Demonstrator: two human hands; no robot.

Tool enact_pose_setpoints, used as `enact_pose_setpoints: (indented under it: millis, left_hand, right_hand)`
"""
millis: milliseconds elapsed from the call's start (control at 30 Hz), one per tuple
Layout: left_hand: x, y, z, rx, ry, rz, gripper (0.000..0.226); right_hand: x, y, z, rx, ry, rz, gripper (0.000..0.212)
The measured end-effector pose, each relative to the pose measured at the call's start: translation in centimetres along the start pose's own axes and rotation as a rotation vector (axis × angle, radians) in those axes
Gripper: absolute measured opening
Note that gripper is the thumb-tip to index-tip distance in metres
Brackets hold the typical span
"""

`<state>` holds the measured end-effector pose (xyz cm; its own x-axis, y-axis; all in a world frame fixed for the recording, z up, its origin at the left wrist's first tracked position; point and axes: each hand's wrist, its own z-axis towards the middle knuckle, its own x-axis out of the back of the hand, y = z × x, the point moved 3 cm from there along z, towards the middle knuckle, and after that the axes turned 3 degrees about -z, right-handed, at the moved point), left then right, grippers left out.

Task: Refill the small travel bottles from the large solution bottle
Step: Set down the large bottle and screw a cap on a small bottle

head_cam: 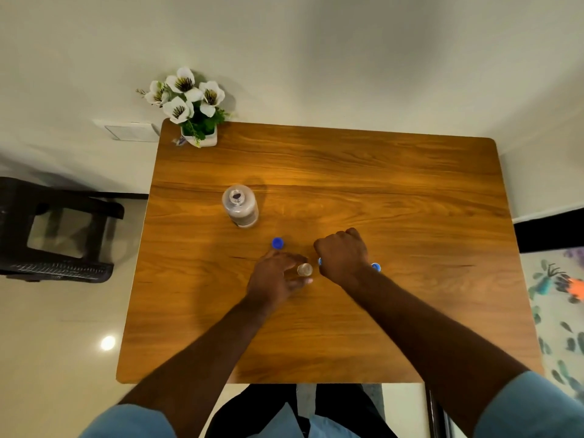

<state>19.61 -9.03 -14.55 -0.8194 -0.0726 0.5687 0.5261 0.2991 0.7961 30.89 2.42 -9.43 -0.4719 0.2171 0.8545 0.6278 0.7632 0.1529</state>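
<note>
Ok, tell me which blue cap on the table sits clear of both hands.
The round blue plastic cap nearest the large clear bottle; the other two blue caps peek out beside the right hand.

Table (347,172): your work surface is wood grain, smooth, satin sheen.
Large bottle (240,206): clear, probably plastic.
Caps (277,243): blue, glossy plastic.
Floor (79,327): glossy.

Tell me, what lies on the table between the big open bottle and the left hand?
In the head view, one blue cap lies between the big bottle and the left hand; otherwise the table there is bare wood.
</note>
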Motion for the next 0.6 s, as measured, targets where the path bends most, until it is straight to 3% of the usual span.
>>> enact_pose_setpoints:
  millis: [167, 500, 600]
  left_hand:
    - [0.2, 0.6, 0.3, -0.017, 0.007, -0.012, 0.040]
    - [2.6, 5.7, 2.6, -0.090, 0.094, -0.072, 0.045]
    - [3.6, 8.4, 3.4, -0.133, 0.118, -0.079, 0.044]
  right_hand:
    - [1.2, 1.7, -1.2, -0.060, 0.118, 0.199, 0.022]
    - [5.1, 6.9, -7.0, -0.183, 0.285, 1.042, 0.031]
    - [7.4, 8.2, -8.3, -0.137, 0.365, 1.083, 0.033]
